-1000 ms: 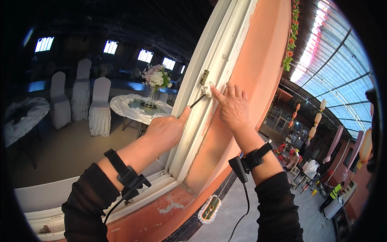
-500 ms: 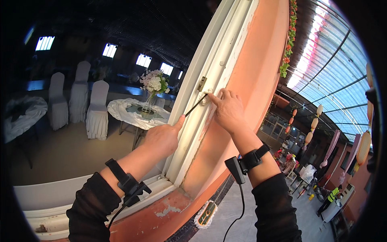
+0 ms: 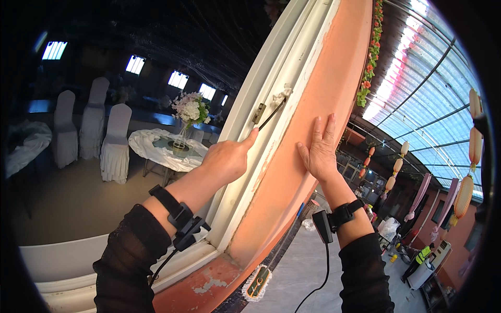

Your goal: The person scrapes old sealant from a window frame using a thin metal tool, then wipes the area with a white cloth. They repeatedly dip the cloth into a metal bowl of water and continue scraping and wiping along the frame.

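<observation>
My left hand [image 3: 225,160] is closed around a slim black rod [image 3: 271,116], index finger stretched along it; whatever is inside the palm is hidden. The rod slants up and right across the white window frame [image 3: 236,172]. A small crumpled white wad [image 3: 282,94] sits at its far tip, against the frame's outer strip. Just left of the rod is a small metal latch plate [image 3: 258,113] set in the frame. My right hand [image 3: 322,155] is open, its fingers spread against the salmon-coloured window reveal [image 3: 297,141], holding nothing.
Paint is peeling on the sill [image 3: 211,284]. Left through the window stand a round draped table [image 3: 141,143] with a flower vase [image 3: 189,110] and covered chairs [image 3: 116,148]. Right are a flat mop [image 3: 257,283] on the floor, hanging lanterns [image 3: 463,197] and a person in a yellow vest [image 3: 421,255].
My right hand has let go near the rod's tip and moved right and down onto the reveal. My left hand has pushed the rod up and right, the white wad moving with its tip.
</observation>
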The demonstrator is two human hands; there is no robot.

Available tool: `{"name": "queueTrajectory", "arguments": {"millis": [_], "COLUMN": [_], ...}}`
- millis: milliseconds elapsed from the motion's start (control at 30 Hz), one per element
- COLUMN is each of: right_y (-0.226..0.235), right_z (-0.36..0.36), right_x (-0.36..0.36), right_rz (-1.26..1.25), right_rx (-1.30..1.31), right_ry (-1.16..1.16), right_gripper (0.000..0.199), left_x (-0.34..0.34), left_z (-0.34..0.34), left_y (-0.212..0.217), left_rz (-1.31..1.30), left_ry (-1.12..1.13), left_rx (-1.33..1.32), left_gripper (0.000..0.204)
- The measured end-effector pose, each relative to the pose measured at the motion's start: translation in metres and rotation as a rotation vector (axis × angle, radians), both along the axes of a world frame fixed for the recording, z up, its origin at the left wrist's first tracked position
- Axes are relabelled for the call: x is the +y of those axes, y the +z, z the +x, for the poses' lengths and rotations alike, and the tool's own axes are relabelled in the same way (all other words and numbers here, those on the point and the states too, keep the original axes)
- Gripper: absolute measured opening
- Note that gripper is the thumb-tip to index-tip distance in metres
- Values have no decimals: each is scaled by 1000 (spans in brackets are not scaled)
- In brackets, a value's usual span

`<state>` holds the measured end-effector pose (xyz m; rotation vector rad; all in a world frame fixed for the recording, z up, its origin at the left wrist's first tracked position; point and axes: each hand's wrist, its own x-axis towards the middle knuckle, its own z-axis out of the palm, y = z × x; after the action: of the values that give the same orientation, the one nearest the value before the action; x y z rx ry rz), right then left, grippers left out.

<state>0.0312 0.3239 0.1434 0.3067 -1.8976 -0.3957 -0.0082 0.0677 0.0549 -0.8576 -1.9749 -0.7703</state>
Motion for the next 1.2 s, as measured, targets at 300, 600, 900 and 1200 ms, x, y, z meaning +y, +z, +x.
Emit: {"name": "queueTrajectory", "arguments": {"millis": [300, 600, 900, 1200], "right_y": [0, 0, -3, -4], "right_z": [-2, 0, -2, -7], "right_x": [-2, -4, -5, -3], "right_rz": [26, 7, -28, 6], "right_rx": [69, 73, 116, 183], "right_ry": [25, 21, 40, 51], "right_gripper": [86, 85, 81, 76], "left_x": [-22, 26, -1, 0], "left_z": [16, 8, 33, 21], "left_y": [-34, 0, -46, -24], "left_rz": [-211, -75, -54, -127], "left_ry": [100, 102, 81, 181], "left_rx": [-199, -292, -288, -206], "left_gripper": [70, 73, 66, 69]}}
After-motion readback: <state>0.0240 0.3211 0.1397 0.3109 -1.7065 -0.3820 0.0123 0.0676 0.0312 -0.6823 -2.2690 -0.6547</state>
